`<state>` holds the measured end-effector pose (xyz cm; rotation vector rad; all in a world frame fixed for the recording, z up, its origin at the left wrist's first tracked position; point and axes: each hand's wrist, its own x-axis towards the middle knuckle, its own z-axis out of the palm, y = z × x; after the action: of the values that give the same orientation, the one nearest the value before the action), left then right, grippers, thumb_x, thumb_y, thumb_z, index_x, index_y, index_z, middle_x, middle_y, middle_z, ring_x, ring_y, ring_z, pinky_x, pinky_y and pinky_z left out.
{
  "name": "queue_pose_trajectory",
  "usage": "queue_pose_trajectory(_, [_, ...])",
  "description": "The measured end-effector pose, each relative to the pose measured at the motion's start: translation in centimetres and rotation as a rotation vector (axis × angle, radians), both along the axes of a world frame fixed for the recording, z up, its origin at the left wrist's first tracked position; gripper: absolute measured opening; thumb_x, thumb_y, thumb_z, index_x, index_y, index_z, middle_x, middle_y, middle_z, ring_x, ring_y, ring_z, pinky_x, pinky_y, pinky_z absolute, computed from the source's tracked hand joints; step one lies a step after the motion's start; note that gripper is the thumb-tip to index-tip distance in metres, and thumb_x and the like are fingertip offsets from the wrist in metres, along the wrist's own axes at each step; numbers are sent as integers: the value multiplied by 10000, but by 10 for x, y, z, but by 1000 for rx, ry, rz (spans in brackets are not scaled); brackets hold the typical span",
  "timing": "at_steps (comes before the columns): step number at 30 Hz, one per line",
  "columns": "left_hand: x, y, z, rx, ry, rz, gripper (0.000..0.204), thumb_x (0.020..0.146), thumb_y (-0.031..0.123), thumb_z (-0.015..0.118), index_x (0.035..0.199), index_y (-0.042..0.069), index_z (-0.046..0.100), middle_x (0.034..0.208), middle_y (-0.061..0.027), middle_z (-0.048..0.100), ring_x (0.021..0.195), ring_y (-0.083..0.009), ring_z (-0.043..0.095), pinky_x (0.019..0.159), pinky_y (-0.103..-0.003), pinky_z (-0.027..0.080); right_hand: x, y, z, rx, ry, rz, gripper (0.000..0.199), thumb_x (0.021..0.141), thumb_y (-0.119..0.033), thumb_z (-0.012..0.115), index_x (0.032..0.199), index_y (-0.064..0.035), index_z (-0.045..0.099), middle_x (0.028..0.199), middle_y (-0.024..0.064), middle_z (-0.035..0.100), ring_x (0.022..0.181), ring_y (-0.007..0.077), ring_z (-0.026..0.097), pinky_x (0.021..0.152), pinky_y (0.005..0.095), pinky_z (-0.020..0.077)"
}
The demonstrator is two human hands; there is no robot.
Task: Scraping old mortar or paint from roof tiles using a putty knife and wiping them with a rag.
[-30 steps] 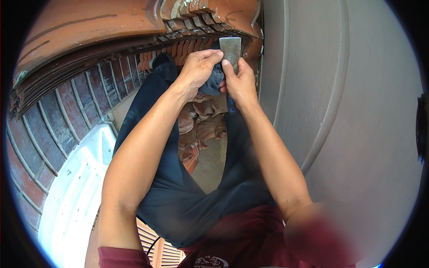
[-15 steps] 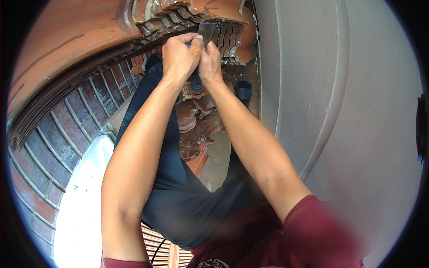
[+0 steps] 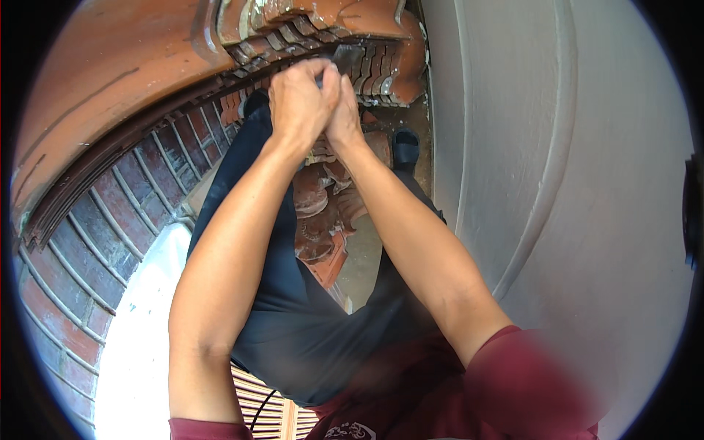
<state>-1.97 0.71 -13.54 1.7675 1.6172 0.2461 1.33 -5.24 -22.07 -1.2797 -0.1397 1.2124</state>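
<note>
Both hands are clasped together around a scraper, its flat grey blade pointing away from me. My left hand wraps over it, fingers closed and slightly blurred by motion. Pressed against it from the right is my right hand, also closed. The handle is mostly hidden inside the fingers. Just beyond the hands, the blade tip lies at the stepped moulding, a row of thin, wavy reddish-brown ridges specked with white. I cannot tell whether the blade touches it.
An orange-brown carved panel curves along the upper left, above a brick wall. A grey wall rises on the right. Broken terracotta ornaments lie between my legs. White sheeting is at lower left, near a slatted seat.
My hands have shifted slightly, and the left now covers more of the scraper. The blade sits slightly lower and to the right, and the handle's lower end no longer shows.
</note>
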Motion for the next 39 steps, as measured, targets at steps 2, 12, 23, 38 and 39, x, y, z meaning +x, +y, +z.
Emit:
queue_pose_trajectory(2, [2, -7, 1, -146, 7, 78, 338, 873, 295, 605, 1004, 16, 744, 871, -252, 704, 868, -410, 699, 829, -419, 539, 12, -19, -10, -74, -287, 156, 336, 983, -322, 541, 1070, 2, 522, 956, 223, 667, 886, 272, 669, 776, 400, 502])
queue_pose_trajectory(12, [-11, -14, -4, -594, -723, 586, 274, 965, 231, 609, 921, -27, 692, 816, -36, 668, 739, -107, 566, 709, -263, 447, 60, -19, 80, -185, -887, 660, 148, 992, -143, 539, 999, -6, 484, 652, 204, 599, 580, 326, 648, 558, 419, 484])
queue_pose_trajectory(23, [-9, 6, 13, -773, -755, 688, 184, 944, 209, 643, 908, 29, 662, 835, -45, 646, 722, -141, 604, 672, -302, 493, 64, 15, 116, -346, -529, 755, 209, 1001, -140, 450, 949, 63, 450, 577, 185, 612, 466, 279, 634, 439, 399, 507])
queue_pose_trajectory(38, [-15, 14, -1, -791, -723, 738, 197, 937, 207, 662, 948, 11, 678, 894, -74, 668, 766, -138, 606, 722, -293, 497, 42, 21, 88, -336, -821, 735, 215, 987, -133, 459, 903, 65, 459, 616, 175, 609, 475, 231, 638, 405, 359, 507])
queue_pose_trajectory(39, [-14, 5, -5, -718, -699, 688, 221, 944, 213, 645, 920, -6, 668, 835, -87, 655, 695, -160, 599, 619, -319, 491, 45, 14, 92, -364, -804, 744, 218, 987, -133, 458, 900, 66, 458, 615, 181, 609, 470, 236, 638, 404, 359, 507])
